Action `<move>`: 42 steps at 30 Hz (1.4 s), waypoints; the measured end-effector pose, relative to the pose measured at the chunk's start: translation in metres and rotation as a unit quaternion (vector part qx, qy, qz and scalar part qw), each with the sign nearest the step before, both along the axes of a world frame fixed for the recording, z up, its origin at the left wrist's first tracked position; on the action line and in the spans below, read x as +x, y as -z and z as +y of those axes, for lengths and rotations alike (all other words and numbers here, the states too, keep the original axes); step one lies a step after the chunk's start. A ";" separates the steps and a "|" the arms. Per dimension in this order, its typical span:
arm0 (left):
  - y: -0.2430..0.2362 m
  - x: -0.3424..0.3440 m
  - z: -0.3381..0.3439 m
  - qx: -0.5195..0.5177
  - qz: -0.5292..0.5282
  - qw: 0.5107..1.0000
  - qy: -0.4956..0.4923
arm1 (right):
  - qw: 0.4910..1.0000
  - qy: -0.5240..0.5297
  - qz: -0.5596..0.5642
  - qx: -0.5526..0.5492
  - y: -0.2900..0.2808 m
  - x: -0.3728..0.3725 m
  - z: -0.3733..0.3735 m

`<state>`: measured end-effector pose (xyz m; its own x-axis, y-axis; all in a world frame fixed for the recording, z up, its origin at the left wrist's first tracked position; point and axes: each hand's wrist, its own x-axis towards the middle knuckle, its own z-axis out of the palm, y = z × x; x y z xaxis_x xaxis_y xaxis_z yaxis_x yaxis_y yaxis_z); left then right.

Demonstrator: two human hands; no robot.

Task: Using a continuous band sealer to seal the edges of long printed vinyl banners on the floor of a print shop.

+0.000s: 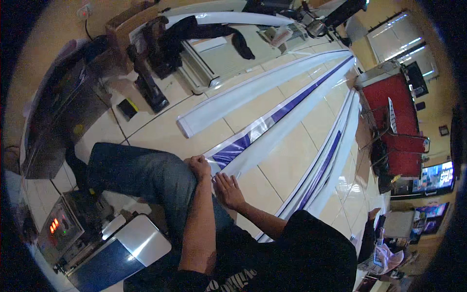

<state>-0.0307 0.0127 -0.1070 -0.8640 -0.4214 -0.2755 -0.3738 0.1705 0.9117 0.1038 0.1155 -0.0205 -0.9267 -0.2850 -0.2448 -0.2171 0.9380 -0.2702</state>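
Note:
A long, narrow strip of white and purple banner sheet [248, 141] lies folded lengthwise on the tiled floor, its near end at my hands. My left hand [198, 167] is closed at the corner of that end, beside my bent knee, and seems to pinch the sheet's edge. Just to its right, my right hand [228, 191] rests with fingers stretched out along the strip's near edge. A plain white strip [262, 92] lies farther left. To the right runs a bundle of folded white and purple strips [318, 170].
At lower left stands a machine with a red lit display [61, 226], next to a metal-topped flat plate [143, 238]. A yellow and black block [127, 109] lies on the floor at left. Red chairs [391, 112] and a lit screen [435, 177] are at right, near another person's bare foot [373, 214].

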 end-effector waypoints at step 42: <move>-0.131 0.030 -0.020 -0.152 0.148 0.974 0.076 | 0.962 0.031 0.266 0.054 -0.029 -0.038 0.016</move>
